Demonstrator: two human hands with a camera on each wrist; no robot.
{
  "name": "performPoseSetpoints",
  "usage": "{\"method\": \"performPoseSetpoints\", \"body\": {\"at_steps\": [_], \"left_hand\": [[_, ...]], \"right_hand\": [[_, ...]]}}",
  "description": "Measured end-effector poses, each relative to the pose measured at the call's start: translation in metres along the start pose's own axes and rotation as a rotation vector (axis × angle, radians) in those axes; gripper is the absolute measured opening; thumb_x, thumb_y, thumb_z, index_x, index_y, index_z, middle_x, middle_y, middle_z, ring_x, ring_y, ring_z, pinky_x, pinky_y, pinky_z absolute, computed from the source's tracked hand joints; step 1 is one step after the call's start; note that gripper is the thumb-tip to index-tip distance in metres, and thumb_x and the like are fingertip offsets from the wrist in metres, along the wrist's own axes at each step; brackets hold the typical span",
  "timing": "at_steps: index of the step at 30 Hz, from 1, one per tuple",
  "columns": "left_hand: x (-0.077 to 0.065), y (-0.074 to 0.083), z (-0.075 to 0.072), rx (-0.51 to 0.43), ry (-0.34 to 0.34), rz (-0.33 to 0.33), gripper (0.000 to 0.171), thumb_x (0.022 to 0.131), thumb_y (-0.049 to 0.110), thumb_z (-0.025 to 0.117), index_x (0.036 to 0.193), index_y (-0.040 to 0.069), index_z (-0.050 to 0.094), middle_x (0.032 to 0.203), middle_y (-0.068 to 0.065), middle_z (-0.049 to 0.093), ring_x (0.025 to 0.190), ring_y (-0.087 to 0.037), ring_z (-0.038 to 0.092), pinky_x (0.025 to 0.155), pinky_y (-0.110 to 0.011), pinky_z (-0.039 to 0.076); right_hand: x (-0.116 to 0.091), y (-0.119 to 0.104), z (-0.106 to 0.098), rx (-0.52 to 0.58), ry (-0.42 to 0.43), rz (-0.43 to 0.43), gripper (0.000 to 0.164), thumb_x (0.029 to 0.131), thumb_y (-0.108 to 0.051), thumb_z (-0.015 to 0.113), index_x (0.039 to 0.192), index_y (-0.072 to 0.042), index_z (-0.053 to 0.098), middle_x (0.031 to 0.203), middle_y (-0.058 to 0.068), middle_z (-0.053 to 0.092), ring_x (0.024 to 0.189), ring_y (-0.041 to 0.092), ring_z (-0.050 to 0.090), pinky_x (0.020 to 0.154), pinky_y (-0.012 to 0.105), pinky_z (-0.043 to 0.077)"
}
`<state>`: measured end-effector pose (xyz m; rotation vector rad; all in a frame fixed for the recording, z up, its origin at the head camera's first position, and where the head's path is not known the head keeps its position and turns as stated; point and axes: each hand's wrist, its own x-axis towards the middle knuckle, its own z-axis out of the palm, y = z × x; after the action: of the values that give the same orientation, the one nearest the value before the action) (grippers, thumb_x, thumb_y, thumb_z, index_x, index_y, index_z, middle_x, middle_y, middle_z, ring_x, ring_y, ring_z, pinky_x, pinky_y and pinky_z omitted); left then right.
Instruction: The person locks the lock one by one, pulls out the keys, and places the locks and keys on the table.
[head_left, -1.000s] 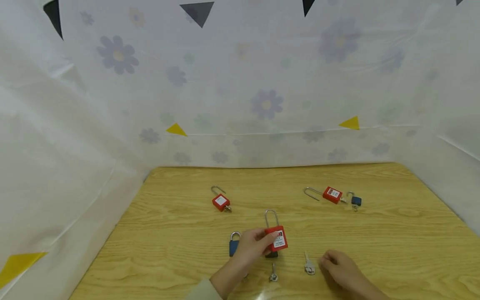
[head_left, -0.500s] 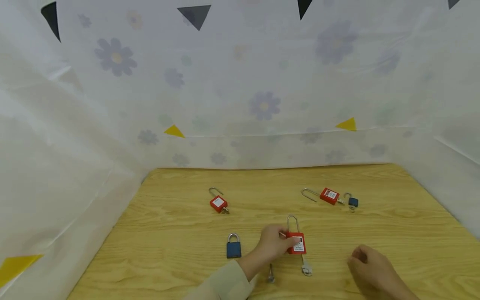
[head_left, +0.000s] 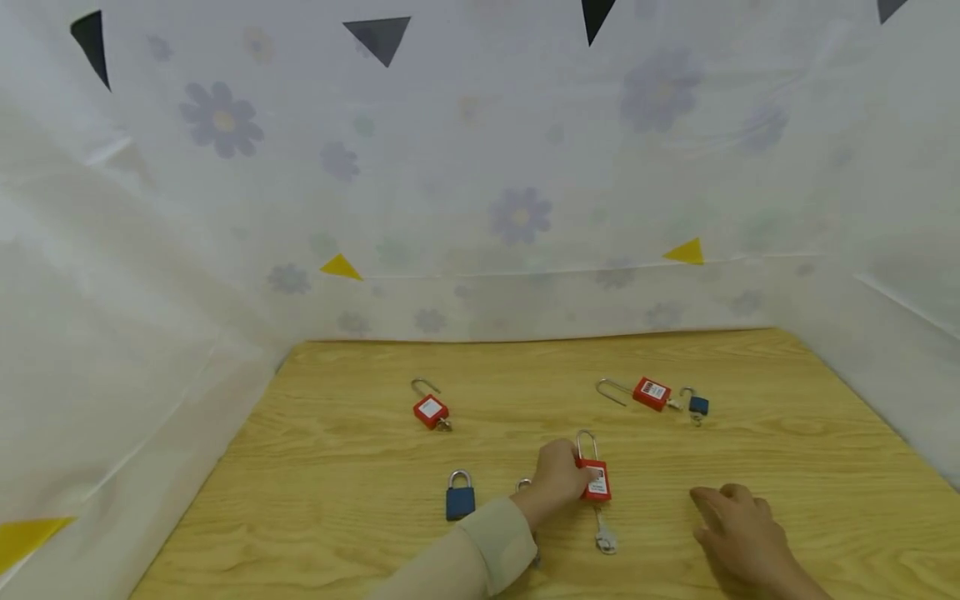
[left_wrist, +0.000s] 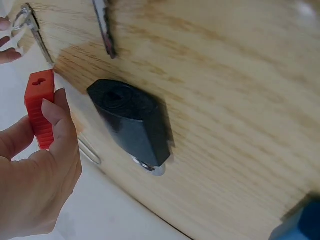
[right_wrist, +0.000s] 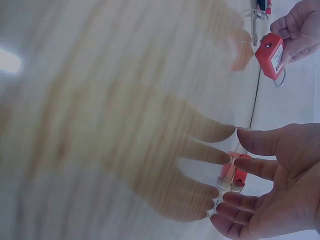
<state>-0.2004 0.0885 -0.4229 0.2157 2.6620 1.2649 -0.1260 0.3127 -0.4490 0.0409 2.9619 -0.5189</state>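
Note:
My left hand [head_left: 561, 479] pinches a red padlock [head_left: 596, 480] between thumb and fingers, its long shackle pointing away from me and a white label on its face. In the left wrist view the padlock's keyhole end [left_wrist: 40, 85] shows. Just in front of it on the table lies a key [head_left: 604, 536] with a ring. A black padlock [left_wrist: 130, 120] stands behind my left forearm, mostly hidden in the head view. To the left is a blue padlock [head_left: 460, 502] with its shackle closed. Holding nothing, my right hand [head_left: 746, 533] hovers low over the table, fingers apart.
Farther back lie a red padlock [head_left: 431, 411] with its shackle open at left, and another red padlock [head_left: 651, 393] beside a small blue padlock [head_left: 698, 406] at right, keys in them. White flowered cloth [head_left: 517, 275] walls the wooden table [head_left: 337, 467] on the sides and back.
My left hand has carried the red padlock rightward, from over the black padlock to just behind the key. My right hand has shifted right and its fingers have spread.

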Motion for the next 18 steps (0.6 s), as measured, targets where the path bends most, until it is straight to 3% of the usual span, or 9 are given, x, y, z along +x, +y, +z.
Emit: {"method": "performPoseSetpoints", "body": {"at_steps": [8,14,18], "left_hand": [[0.0059,-0.0062,0.0055,0.021,0.013,-0.013,0.021,0.077,0.013,0.074,0.069,0.001,0.059,0.063,-0.001,0.054,0.057,-0.008,0.047,0.048,-0.017,0.039],[0.0097,-0.0077,0.0082,0.087,0.028,-0.054,0.024,0.076,0.015,0.075,0.07,0.001,0.057,0.066,-0.003,0.051,0.061,-0.012,0.048,0.055,-0.021,0.044],[0.0109,-0.0074,0.0093,0.089,0.045,-0.073,0.025,0.075,0.015,0.076,0.073,0.0,0.056,0.068,-0.005,0.051,0.063,-0.013,0.05,0.058,-0.023,0.047]], "right_hand": [[0.0008,-0.0041,-0.0001,-0.012,-0.008,0.015,0.054,0.083,-0.028,0.068,0.126,-0.002,0.05,0.121,0.04,0.04,0.096,0.055,0.045,0.062,0.057,0.045],[0.0019,-0.0039,0.0011,-0.033,-0.016,0.019,0.057,0.083,-0.035,0.067,0.128,-0.004,0.05,0.123,0.04,0.04,0.097,0.055,0.044,0.062,0.056,0.045],[0.0034,-0.0038,0.0019,-0.038,-0.014,0.016,0.062,0.082,-0.042,0.065,0.129,-0.005,0.049,0.125,0.039,0.039,0.1,0.057,0.042,0.065,0.062,0.043]]}}
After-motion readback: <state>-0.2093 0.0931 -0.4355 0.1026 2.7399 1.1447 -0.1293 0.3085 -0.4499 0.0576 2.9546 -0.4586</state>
